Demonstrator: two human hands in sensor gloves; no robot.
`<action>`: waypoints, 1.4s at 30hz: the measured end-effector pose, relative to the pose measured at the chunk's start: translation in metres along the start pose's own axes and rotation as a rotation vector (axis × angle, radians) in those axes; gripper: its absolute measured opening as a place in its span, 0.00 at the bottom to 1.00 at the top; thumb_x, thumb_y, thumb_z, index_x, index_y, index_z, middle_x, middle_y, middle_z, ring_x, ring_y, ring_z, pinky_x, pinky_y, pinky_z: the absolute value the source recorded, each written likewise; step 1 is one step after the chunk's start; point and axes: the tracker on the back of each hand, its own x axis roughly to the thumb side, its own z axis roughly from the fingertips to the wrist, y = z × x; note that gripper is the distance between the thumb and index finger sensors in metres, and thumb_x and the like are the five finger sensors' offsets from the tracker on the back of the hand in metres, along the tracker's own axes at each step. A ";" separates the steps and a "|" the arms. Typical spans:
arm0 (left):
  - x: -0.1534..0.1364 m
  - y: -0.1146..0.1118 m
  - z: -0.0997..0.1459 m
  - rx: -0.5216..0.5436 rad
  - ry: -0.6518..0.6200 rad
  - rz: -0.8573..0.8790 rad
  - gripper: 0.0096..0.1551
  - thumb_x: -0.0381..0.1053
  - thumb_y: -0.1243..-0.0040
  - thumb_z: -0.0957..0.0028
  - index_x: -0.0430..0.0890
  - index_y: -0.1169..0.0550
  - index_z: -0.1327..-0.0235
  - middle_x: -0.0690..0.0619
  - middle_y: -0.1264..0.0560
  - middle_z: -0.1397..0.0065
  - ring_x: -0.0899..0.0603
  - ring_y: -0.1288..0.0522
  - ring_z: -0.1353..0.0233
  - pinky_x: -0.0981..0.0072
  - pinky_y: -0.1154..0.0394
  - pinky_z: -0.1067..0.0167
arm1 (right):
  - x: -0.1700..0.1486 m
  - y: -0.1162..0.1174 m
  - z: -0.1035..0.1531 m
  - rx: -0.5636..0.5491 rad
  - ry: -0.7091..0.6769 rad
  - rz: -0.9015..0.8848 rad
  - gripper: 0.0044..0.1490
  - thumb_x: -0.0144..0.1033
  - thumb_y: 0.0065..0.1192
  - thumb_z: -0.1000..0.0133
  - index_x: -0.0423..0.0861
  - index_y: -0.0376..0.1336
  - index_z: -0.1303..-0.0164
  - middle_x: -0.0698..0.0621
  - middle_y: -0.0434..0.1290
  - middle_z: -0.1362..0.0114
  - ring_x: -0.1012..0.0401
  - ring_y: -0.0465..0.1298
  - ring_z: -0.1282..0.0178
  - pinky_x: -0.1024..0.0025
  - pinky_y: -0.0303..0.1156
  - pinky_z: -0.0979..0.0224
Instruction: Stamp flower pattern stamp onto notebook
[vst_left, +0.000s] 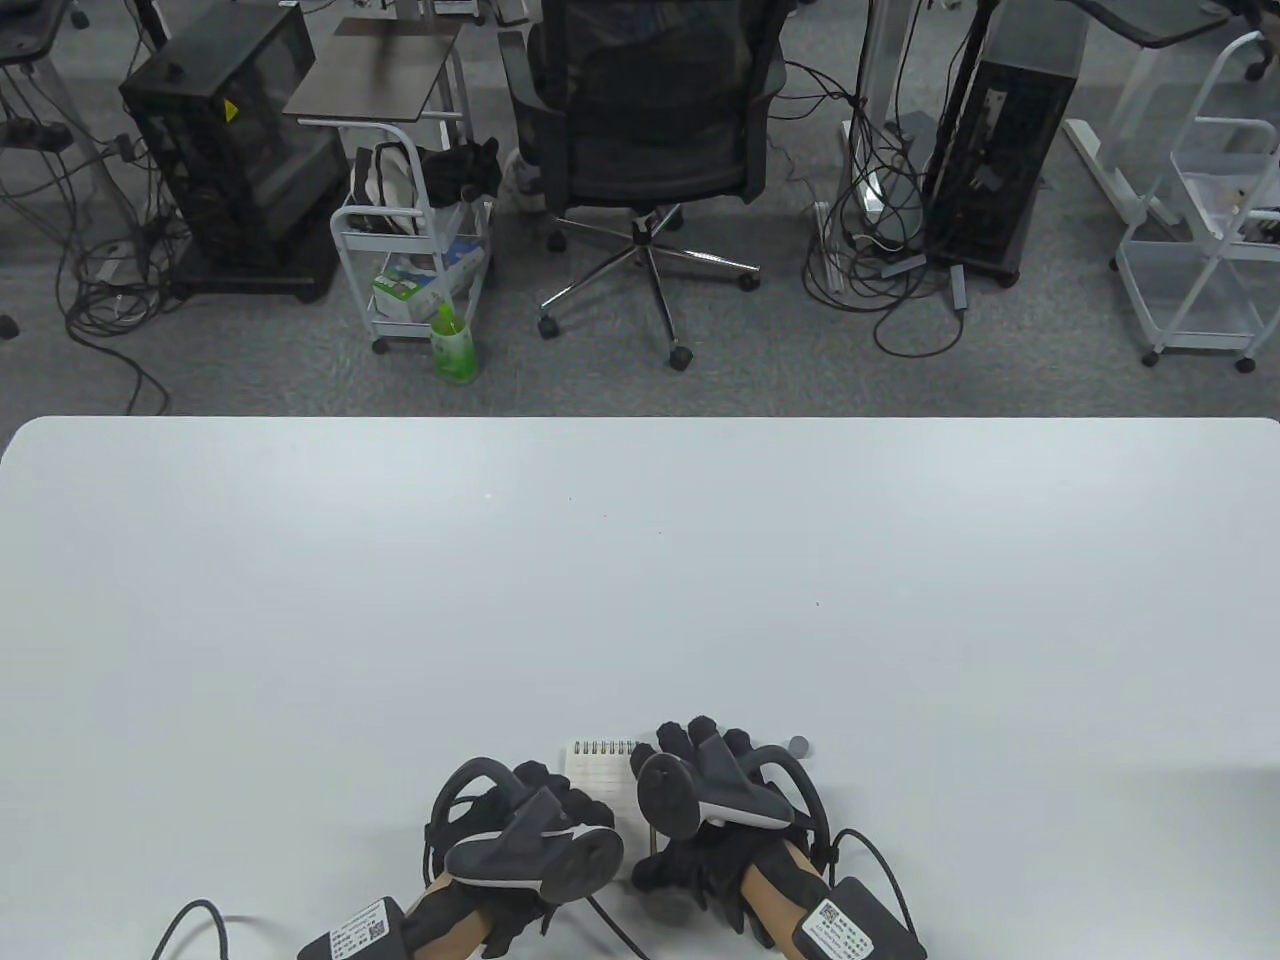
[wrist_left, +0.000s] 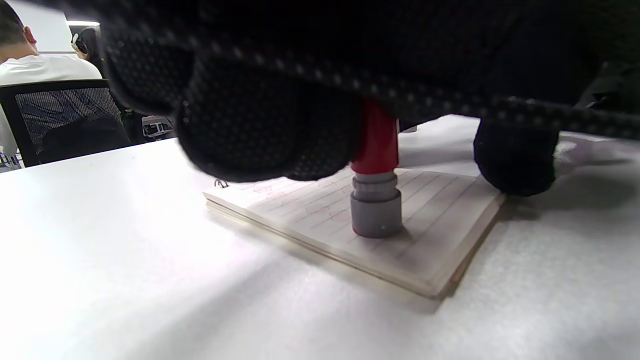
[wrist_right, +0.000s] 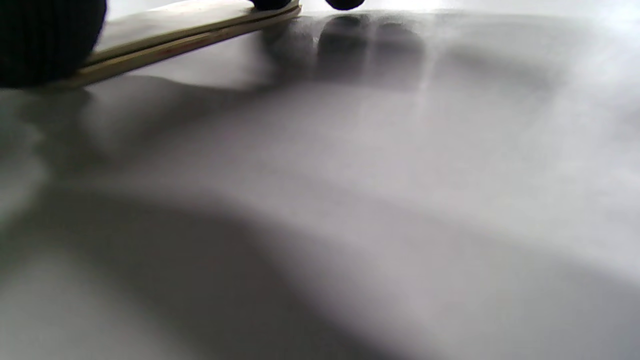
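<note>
White table; notebook half-hidden.

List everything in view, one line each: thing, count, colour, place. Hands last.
stamp: one, red body with grey base, upright with its base down on the notebook page.
notebook: one, spiral-bound, cream lined pages, open at the table's near edge between the hands.
small cap: one, grey, on the table just right of the right hand.
table: one, white, fills the lower half of the table view.
office chair: one, black, on the floor beyond the table.
left hand: one, black glove with grey tracker, grips the stamp.
right hand: one, black glove with grey tracker, fingertips rest on the notebook's edge.
</note>
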 end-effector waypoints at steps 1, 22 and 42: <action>0.000 0.000 0.000 0.002 0.001 -0.002 0.23 0.53 0.34 0.60 0.47 0.17 0.53 0.51 0.13 0.52 0.45 0.13 0.57 0.43 0.23 0.41 | 0.000 0.000 0.000 0.000 0.000 -0.001 0.68 0.70 0.62 0.62 0.52 0.37 0.19 0.39 0.33 0.18 0.36 0.35 0.18 0.33 0.35 0.23; 0.001 0.000 0.000 -0.042 0.007 0.008 0.24 0.53 0.35 0.59 0.46 0.19 0.51 0.50 0.14 0.50 0.45 0.13 0.55 0.44 0.24 0.39 | -0.001 0.001 0.000 0.000 0.000 -0.009 0.68 0.69 0.63 0.62 0.52 0.37 0.19 0.39 0.33 0.18 0.36 0.35 0.18 0.33 0.35 0.23; 0.003 0.012 0.001 0.052 -0.003 0.005 0.23 0.53 0.37 0.57 0.48 0.20 0.48 0.50 0.15 0.48 0.44 0.14 0.54 0.41 0.25 0.39 | 0.000 0.001 0.000 0.002 -0.002 -0.001 0.68 0.69 0.63 0.62 0.52 0.37 0.19 0.39 0.33 0.17 0.36 0.35 0.18 0.32 0.34 0.23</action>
